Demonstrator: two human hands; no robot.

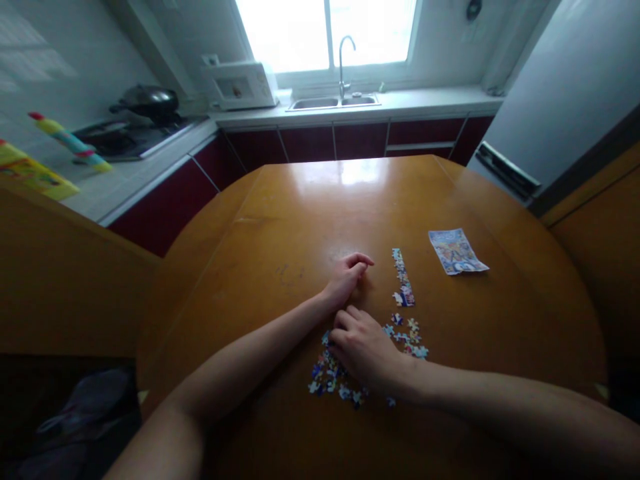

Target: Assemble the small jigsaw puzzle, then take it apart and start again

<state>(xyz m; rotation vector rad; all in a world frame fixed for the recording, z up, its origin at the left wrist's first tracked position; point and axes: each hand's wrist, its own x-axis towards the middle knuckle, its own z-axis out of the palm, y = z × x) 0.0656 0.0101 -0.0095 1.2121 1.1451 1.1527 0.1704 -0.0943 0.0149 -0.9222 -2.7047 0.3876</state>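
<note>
My left hand [347, 275] rests on the wooden table [300, 220], fingers curled loosely with nothing seen in them. My right hand [363, 347] lies just in front of it, fingers bent down onto a heap of small loose jigsaw pieces [327, 377]; whether it grips a piece is hidden. More loose pieces [407, 337] lie to its right. A joined strip of pieces [403, 277] runs away from me, right of my left hand. Further right lies a printed picture card [456, 251].
Behind the table runs a kitchen counter with a sink and tap [336, 100], a white microwave [240, 85] and a hob with a black pan [147, 103]. A grey fridge [550, 100] stands at the right. Wooden chair backs flank the table.
</note>
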